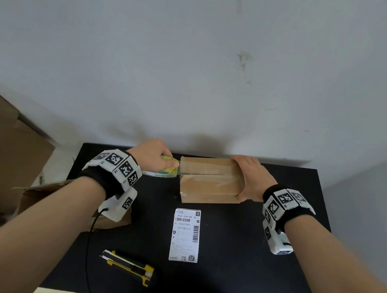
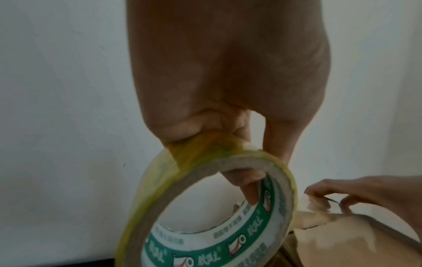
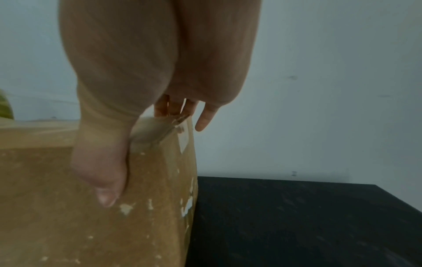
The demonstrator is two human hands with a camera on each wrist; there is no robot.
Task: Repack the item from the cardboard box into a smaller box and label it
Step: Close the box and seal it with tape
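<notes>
Beyond the label (image 1: 185, 235) headed "190A", left hand (image 1: 149, 155) grips tape roll (image 1: 161, 174), right hand (image 1: 252, 178) clasps box (image 1: 207, 183).

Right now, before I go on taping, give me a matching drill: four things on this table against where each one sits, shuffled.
Things:
1 tape roll
2 small cardboard box
3 shipping label
4 utility knife

Places:
A flat on the black table, nearer the person than the box
B held in the left hand
C near the table's front edge, left of the label
D under the right hand, at the far side

Pairs: 1-B; 2-D; 3-A; 4-C
</notes>
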